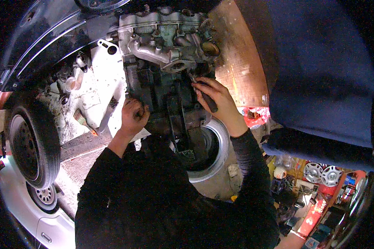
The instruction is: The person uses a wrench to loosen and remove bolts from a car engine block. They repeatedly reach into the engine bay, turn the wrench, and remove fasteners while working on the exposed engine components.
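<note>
Pretty clearly a car repair garage: stripped car engine [162, 50] at 12 o'clock, tyred wheel [27, 145] at 9, silver hubcaps [331, 176] around 4.

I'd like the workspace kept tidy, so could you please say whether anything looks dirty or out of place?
The white surface left of the engine is smudged dark in places, standing out against its bright areas.

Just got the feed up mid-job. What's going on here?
The right hand holds a slim dark-handled tool, its tip pointing toward the engine just below the silver manifold. The left hand is curled at the engine's left side; whether it grips anything is unclear. A wheel with a black tyre stands farther left.
</note>
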The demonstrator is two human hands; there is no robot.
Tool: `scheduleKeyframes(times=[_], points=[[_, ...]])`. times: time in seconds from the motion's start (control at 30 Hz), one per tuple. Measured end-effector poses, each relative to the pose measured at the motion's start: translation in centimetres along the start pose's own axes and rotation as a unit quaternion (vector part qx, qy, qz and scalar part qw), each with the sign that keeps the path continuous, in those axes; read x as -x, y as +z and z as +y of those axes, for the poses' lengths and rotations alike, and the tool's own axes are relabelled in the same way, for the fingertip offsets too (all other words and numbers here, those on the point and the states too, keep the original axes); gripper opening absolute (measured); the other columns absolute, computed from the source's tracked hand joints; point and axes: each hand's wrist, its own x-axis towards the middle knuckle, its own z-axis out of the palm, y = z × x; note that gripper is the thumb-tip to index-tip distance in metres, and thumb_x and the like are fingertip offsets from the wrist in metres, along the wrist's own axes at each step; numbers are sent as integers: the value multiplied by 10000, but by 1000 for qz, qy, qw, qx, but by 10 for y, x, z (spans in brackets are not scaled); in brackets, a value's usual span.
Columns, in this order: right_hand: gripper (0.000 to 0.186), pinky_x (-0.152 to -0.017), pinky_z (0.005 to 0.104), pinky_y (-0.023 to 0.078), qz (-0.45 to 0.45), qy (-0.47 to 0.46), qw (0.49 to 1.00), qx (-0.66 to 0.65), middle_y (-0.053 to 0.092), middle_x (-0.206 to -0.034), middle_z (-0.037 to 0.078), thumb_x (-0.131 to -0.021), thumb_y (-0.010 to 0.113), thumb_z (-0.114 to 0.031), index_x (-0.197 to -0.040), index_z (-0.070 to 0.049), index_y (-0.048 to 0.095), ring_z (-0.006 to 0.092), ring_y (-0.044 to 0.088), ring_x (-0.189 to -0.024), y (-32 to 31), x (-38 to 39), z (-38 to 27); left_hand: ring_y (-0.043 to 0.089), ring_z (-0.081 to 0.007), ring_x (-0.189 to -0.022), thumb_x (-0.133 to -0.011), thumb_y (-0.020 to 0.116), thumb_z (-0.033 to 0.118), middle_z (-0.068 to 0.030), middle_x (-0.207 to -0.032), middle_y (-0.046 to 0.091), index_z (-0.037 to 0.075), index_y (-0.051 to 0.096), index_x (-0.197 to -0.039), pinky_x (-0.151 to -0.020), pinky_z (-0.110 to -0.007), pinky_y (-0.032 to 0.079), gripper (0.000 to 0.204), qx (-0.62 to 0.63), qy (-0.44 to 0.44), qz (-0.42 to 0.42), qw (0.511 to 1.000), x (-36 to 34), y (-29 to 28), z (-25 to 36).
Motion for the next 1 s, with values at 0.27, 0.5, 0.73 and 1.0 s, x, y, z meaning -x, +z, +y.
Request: scheduleKeyframes(times=[0.27, 0.5, 0.73, 1.0], points=[[255, -991, 420, 543, -15, -33, 998, 52, 698, -1267, 161, -912, 698, -128, -1148, -41, 740, 355, 677, -1136, 3, -11, 3, 540, -320, -623, -750, 743, -18, -73, -614, 505, 93, 455, -637, -694, -429, 430, 328, 13, 1, 7, 1000, 2, 3, -1], [252, -990, 414, 528, -4, -3, 1000, -7, 718, -1215, 161, -909, 712, -164, -1135, -57, 739, 352, 665, -1160, 7, -8, 7, 552, -345, -693, -755, 743, 3, -97, -666, 528, 89, 475, -665, -713, -444, 453, 295, 9, -11, 3, 1000, 3, 3, -2], [214, -984, 400, 524, -5, -11, 999, -34, 704, -1226, 182, -918, 672, -101, -1103, -13, 734, 358, 681, -1123, 1, -10, 0, 551, -346, -699, -755, 736, -9, -99, -678, 533, 87, 478, -661, -705, -443, 451, 291, 1, -21, -22, 1000, 0, -2, 3], [257, -1030, 437, 516, -40, -124, 991, -22, 698, -1261, 160, -871, 709, -83, -1125, -55, 737, 368, 651, -1153, 6, -7, -39, 534, -325, -639, -754, 741, -21, -88, -629, 516, 90, 461, -626, -680, -431, 425, 327, 2, -7, 5, 1000, -2, 0, 4]])
